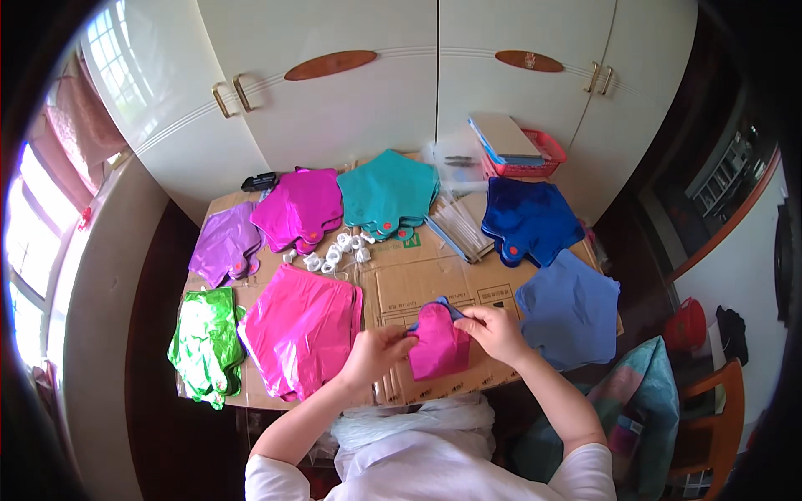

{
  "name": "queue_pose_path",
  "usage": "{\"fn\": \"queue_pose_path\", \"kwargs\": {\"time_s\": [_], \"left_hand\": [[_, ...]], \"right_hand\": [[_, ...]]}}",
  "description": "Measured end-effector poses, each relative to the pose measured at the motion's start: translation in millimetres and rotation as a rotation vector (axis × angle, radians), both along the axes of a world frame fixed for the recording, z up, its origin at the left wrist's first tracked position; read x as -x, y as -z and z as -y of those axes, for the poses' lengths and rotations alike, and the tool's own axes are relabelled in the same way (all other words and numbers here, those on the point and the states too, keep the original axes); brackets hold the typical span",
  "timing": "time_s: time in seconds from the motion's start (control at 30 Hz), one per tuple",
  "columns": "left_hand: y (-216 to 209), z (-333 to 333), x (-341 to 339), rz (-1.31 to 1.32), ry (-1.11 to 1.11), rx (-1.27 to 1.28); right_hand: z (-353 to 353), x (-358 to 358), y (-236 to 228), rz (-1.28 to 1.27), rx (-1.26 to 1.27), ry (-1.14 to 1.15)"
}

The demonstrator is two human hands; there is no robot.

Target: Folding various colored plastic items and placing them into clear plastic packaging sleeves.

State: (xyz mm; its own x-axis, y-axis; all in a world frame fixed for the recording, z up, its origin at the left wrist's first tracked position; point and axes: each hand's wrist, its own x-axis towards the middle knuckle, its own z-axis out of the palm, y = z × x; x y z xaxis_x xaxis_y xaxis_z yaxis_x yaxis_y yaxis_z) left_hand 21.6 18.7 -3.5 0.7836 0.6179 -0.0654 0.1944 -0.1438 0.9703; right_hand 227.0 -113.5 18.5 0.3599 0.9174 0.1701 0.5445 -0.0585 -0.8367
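Both hands hold a small folded bundle of foil balloons (439, 344), magenta in front with a blue edge showing behind its top. My left hand (378, 351) pinches its left side. At the upper right corner my right hand (496, 331) is closed on the same bundle. Left of them lies a stack of flat pink foil balloons (302, 327). To the right, light blue flat balloons (571, 311) are piled by the table edge. Above my hands, small white rolls of ribbon or string (331, 255) sit in a loose group.
Cardboard (401, 280) covers the table. Further stacks lie around: green (205, 338), lilac (224, 242), purple (302, 204), teal (388, 192) and dark blue (531, 215). A bundle of thin white strips (461, 225), a red basket (547, 154) and white cabinets (334, 108) are behind.
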Motion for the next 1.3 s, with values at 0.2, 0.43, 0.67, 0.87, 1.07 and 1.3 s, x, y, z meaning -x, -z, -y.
{"fn": "queue_pose_path", "kwargs": {"time_s": [0.2,0.43,0.67,0.87,1.07,1.3], "left_hand": [[4.9,-38.4,-18.7,-0.238,0.034,0.146],[10.6,-42.9,-20.5,-0.225,0.055,0.180],[-1.3,-51.2,-27.3,-0.344,0.141,0.005],[11.3,-35.3,-20.3,-0.119,0.191,-0.806],[-1.9,-16.9,-14.6,-0.186,0.429,-1.258],[-3.1,-15.2,-15.4,-0.213,0.437,-1.364]], "right_hand": [[-37.1,-19.0,38.3,-0.222,0.082,0.038],[-38.4,-30.3,49.5,-0.469,0.219,-0.046],[-46.1,-26.6,37.4,-0.158,0.224,-0.065],[-45.8,-19.6,36.7,0.253,-0.044,-0.096],[-39.7,-16.6,42.3,0.446,-0.087,-0.129],[-23.2,27.1,25.1,0.875,-0.147,-0.082]]}}
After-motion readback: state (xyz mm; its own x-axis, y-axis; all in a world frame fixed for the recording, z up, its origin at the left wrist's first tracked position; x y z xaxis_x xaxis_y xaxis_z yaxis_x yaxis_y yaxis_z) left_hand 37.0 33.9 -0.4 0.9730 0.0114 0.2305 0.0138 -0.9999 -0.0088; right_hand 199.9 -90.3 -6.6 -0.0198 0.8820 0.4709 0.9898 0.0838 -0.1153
